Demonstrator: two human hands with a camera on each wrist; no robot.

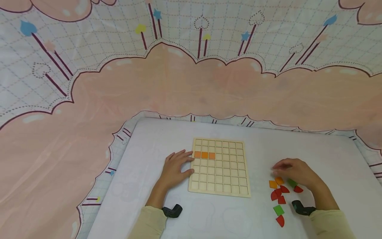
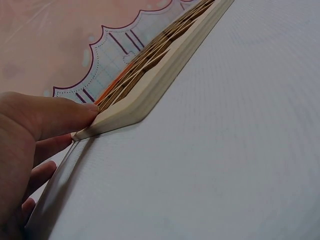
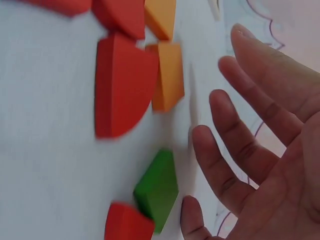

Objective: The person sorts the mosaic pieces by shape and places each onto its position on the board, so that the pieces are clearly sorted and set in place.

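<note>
Cloth [image 1: 191,89], tabletop [image 1: 149,139], board [image 1: 222,172], then the small stuff

So the patterned pink cloth fills the far side and the left, and its scalloped border traces the tabletop's edge. The wooden grid board lies flat around the middle, and we reckon that's so both hands reach it easily. White surface shows all round it, with a decent strip on the right before the loose pieces begin, so we'd say there's room to pass between.

The left hand [image 1: 174,171] is fairly open, fingers and thumb spread against the board's left edge. Our read: it's steadying the thing without covering the cells. We can't see it wrapped round anything.

The right hand [image 1: 295,170] is loosely open, fingers apart and holding nothing, just beyond the far end of the loose pieces.

Three orange squares [image 1: 204,155] sit side by side in the third row from the far edge, starting at the left column. We figure the thin raised ribs keep them lined up.

Off to the right of the board there's a scatter: red pieces [image 1: 285,189], green pieces [image 1: 279,209] and two orange pieces [image 1: 273,184]. Some reds touch or nearly do, so edges are tight there; the nearer green has more finger room.
</note>
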